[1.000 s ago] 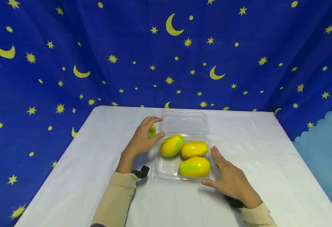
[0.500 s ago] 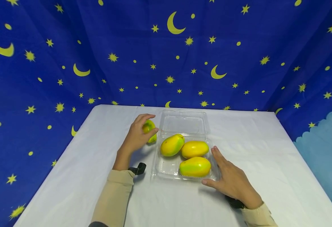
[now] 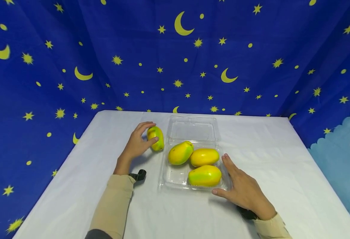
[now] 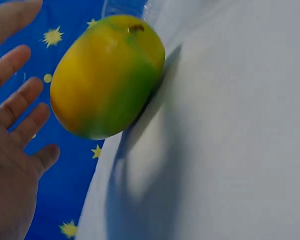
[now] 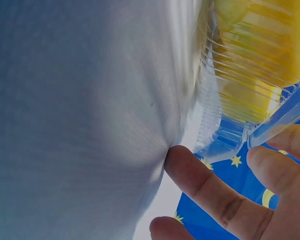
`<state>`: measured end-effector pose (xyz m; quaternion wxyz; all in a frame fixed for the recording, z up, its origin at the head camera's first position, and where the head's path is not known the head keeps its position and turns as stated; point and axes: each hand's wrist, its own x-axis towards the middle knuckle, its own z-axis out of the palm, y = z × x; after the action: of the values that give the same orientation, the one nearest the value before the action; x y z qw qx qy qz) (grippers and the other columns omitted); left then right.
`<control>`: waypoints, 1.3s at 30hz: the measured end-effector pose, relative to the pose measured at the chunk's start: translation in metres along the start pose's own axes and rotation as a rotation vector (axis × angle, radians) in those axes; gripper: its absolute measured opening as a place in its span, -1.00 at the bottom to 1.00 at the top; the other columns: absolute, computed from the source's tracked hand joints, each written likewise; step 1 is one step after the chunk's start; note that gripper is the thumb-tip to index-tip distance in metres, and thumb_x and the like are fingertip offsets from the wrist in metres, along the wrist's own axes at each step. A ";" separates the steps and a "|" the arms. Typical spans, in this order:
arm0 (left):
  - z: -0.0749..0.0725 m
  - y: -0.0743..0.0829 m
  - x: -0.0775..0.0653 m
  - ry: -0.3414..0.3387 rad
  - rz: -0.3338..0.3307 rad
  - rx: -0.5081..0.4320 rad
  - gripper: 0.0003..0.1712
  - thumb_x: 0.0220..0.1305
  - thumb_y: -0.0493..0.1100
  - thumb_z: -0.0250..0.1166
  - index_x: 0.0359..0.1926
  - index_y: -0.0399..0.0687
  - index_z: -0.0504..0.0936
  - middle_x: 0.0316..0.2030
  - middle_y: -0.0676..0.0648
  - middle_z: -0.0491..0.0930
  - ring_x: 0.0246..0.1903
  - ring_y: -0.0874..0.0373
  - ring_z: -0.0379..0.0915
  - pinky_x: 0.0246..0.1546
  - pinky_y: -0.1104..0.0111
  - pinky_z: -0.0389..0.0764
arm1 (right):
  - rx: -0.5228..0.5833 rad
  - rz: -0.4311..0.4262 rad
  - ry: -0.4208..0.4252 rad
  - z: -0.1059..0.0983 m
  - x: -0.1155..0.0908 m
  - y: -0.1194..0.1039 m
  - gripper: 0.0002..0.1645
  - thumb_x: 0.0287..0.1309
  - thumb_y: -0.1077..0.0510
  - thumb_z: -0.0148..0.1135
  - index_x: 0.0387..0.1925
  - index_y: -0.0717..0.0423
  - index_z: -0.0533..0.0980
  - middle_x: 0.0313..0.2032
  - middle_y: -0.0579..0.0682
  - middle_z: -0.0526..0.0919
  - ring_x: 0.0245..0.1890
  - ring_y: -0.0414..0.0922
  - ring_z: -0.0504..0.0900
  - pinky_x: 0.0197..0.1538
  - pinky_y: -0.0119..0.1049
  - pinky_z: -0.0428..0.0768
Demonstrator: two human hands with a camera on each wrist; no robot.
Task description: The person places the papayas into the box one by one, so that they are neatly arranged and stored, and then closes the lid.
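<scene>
My left hand (image 3: 136,143) is beside a yellow-green mango (image 3: 160,135) that rests on the table left of a clear plastic clamshell box (image 3: 175,175). In the left wrist view, a gap shows between the spread fingers of that hand (image 4: 12,130) and the mango (image 4: 110,75). Inside the box's near half lie three more mangoes: one at the upper left (image 3: 180,153), one at the upper right (image 3: 205,157), one at the lower right (image 3: 205,176). My right hand (image 3: 243,189) spreads along the box's right side; in the right wrist view its fingertips meet the box's rim (image 5: 285,112) and the tablecloth.
The box's transparent lid (image 3: 194,130) is folded back flat toward the far side. A white cloth (image 3: 282,159) covers the table. Behind it hangs a blue curtain (image 3: 151,43) with yellow moons and stars; a light blue patch (image 3: 339,156) is at the right.
My left hand has drawn leftward, away from the box, and its mango has come into fuller view, shifted left too. The right hand and the three boxed mangoes have stayed put.
</scene>
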<state>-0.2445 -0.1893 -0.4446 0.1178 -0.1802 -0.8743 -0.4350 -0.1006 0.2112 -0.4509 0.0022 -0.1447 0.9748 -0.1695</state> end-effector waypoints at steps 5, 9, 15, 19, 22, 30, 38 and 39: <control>-0.012 0.000 0.017 -0.103 0.058 -0.009 -0.38 0.17 -0.06 0.49 0.27 0.16 0.55 0.39 0.02 0.37 0.45 -0.01 0.19 0.46 -0.12 0.17 | -0.001 0.001 0.010 0.000 0.000 0.001 0.46 -0.12 -0.70 0.19 0.61 -0.05 -0.11 0.59 -0.02 -0.01 0.38 0.21 0.41 0.18 0.23 0.54; -0.022 -0.005 0.027 -0.182 0.058 -0.075 -0.39 0.15 -0.14 0.50 0.24 0.13 0.57 0.39 -0.01 0.37 0.47 -0.04 0.16 0.47 -0.17 0.09 | 0.005 0.018 -0.004 0.000 0.000 0.001 0.46 -0.13 -0.71 0.19 0.61 -0.08 -0.12 0.59 -0.03 0.00 0.36 0.22 0.44 0.17 0.25 0.54; -0.024 -0.020 0.038 -0.333 0.053 -0.094 -0.41 0.15 -0.18 0.50 0.22 -0.05 0.59 0.42 -0.14 0.33 0.48 -0.11 0.10 0.48 -0.23 0.01 | 0.009 0.024 -0.009 0.001 0.000 0.000 0.47 -0.15 -0.72 0.18 0.61 -0.07 -0.10 0.58 -0.03 0.01 0.35 0.22 0.45 0.16 0.25 0.55; -0.021 -0.024 0.041 -0.410 0.010 -0.095 -0.37 0.13 -0.14 0.51 0.24 -0.09 0.58 0.46 -0.15 0.28 0.50 -0.11 0.05 0.48 -0.24 0.00 | 0.003 0.018 0.005 0.001 0.000 0.000 0.47 -0.16 -0.72 0.19 0.60 -0.05 -0.07 0.58 -0.03 0.02 0.36 0.21 0.45 0.18 0.23 0.55; -0.019 -0.026 0.041 -0.426 -0.005 -0.108 -0.36 0.11 -0.14 0.52 0.24 -0.10 0.58 0.47 -0.15 0.26 0.50 -0.14 0.05 0.47 -0.23 0.05 | 0.000 0.012 0.015 0.001 0.000 0.001 0.47 -0.16 -0.71 0.20 0.60 -0.06 -0.07 0.58 -0.04 0.02 0.36 0.19 0.45 0.18 0.23 0.55; -0.015 -0.029 0.035 -0.447 0.000 -0.126 -0.37 0.09 -0.17 0.54 0.23 -0.01 0.60 0.47 -0.14 0.26 0.47 -0.16 0.11 0.43 -0.17 0.21 | 0.010 0.007 0.017 0.001 -0.001 0.002 0.47 -0.16 -0.71 0.21 0.60 -0.06 -0.07 0.58 -0.05 0.01 0.37 0.18 0.43 0.20 0.23 0.54; -0.015 -0.029 0.027 -0.396 -0.049 -0.067 -0.26 -0.02 -0.10 0.60 0.24 0.10 0.58 0.44 -0.11 0.29 0.44 -0.14 0.18 0.41 -0.14 0.24 | 0.004 -0.001 0.025 0.000 -0.002 0.001 0.47 -0.16 -0.71 0.21 0.61 -0.07 -0.08 0.58 -0.03 0.02 0.36 0.18 0.45 0.19 0.23 0.55; -0.015 -0.029 0.026 -0.387 -0.055 -0.061 -0.24 -0.04 -0.08 0.61 0.25 0.11 0.58 0.44 -0.09 0.29 0.43 -0.14 0.18 0.41 -0.15 0.24 | 0.002 -0.001 0.027 0.000 -0.002 0.001 0.47 -0.16 -0.71 0.21 0.61 -0.07 -0.08 0.58 -0.03 0.03 0.36 0.18 0.45 0.19 0.23 0.55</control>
<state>-0.2800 -0.2120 -0.4474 -0.0700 -0.2400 -0.8716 -0.4216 -0.0990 0.2128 -0.4514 -0.0108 -0.1429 0.9746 -0.1724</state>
